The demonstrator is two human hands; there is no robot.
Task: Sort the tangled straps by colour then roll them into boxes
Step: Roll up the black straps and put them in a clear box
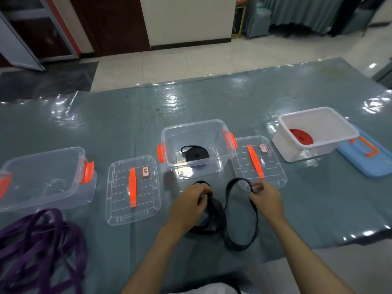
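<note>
A loose black strap (230, 221) lies in loops on the table in front of me. My left hand (188, 205) grips a bunch of its loops, and my right hand (266, 198) pinches another loop of it to the right. Behind them stands a clear box (198, 127) with a rolled black strap (196, 155) inside. A white box (318, 143) at the right holds a rolled red strap (301, 136). At the left stands a clear box (45, 154) with nothing in it. A tangle of purple straps (40, 247) lies at the near left.
Two clear lids with orange handles lie flat: one lid (132, 188) left of the middle box, another lid (257, 161) to its right. A blue lid (367, 158) lies beside the white box. The table edge (339, 245) runs close at the near right.
</note>
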